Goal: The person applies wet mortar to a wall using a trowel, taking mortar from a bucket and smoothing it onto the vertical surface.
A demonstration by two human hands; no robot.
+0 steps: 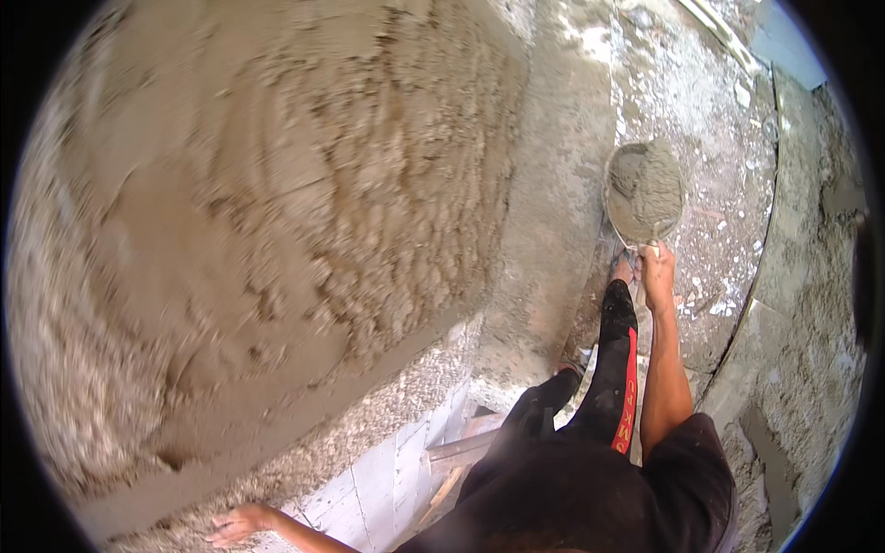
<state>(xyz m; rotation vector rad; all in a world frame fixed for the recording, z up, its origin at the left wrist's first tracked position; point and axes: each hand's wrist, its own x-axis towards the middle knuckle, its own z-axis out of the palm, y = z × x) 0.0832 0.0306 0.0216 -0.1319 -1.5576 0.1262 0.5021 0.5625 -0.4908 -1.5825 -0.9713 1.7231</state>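
Note:
My right hand (656,272) is closed round the handle of a round scoop pan (607,195), held out ahead of me above the floor. Wet grey mortar (656,180) lies in the pan, heaped higher on its right side. At the lower left my left hand (241,523) holds nothing, its fingers apart, close to the rough lower edge of a wall. Fresh mortar (304,194) coats that wall, smooth in some places and lumpy in others. Whether my left fingers touch the wall I cannot tell.
Pale blocks (369,488) show below the coated part of the wall. The floor (710,184) is strewn with white flecks and crumbs. My feet stand beneath the pan. A rough grey surface (802,323) runs along the right, with a darker wet streak (770,461) on it.

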